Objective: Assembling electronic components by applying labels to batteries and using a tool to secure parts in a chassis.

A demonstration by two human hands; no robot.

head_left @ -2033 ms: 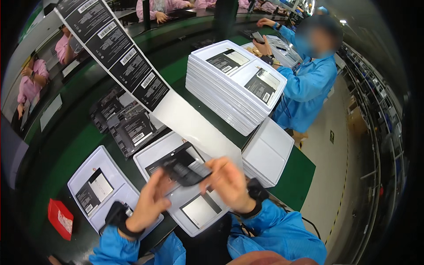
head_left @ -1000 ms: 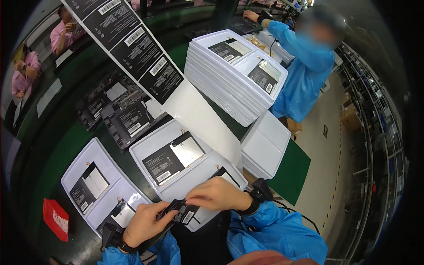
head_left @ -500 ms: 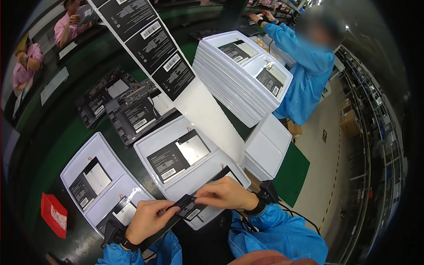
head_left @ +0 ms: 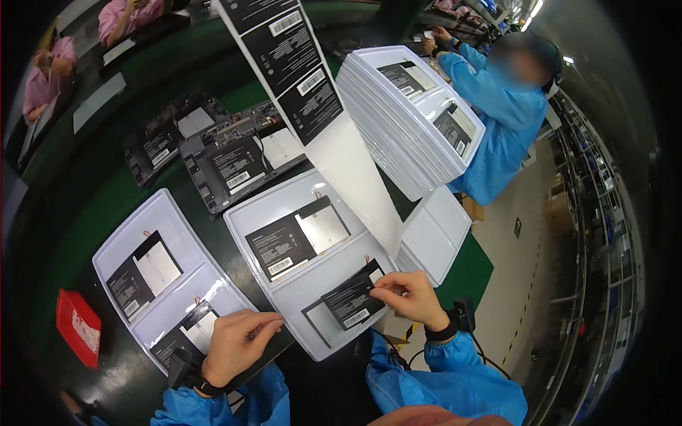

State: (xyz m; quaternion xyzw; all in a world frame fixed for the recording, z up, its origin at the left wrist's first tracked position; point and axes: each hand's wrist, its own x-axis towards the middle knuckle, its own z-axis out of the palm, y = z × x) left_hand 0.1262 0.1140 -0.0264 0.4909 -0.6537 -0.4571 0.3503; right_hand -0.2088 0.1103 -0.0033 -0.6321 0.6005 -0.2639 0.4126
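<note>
My right hand (head_left: 414, 297) pinches the right edge of a black printed label (head_left: 353, 297). The label lies over or just above a flat battery (head_left: 312, 321) in the lower compartment of the middle white tray (head_left: 284, 339). The battery's dark-edged left end shows beside the label; I cannot tell whether the label touches it. My left hand (head_left: 238, 343) is just left of that tray, thumb and fingers pressed together with nothing visible in them. A second battery (head_left: 298, 238), with a black label and a silver half, lies in the tray's upper compartment.
Another white tray (head_left: 158, 200) with two batteries stands at left, beside a red box (head_left: 78, 328). A strip of black labels (head_left: 305, 85) on white backing hangs across the middle. Behind are dark device housings (head_left: 231, 160), stacked trays (head_left: 398, 135) and a co-worker in blue (head_left: 501, 121).
The label has moved right and away from me, from between both hands to over the battery. My left hand has let go of it; my right hand has moved right.
</note>
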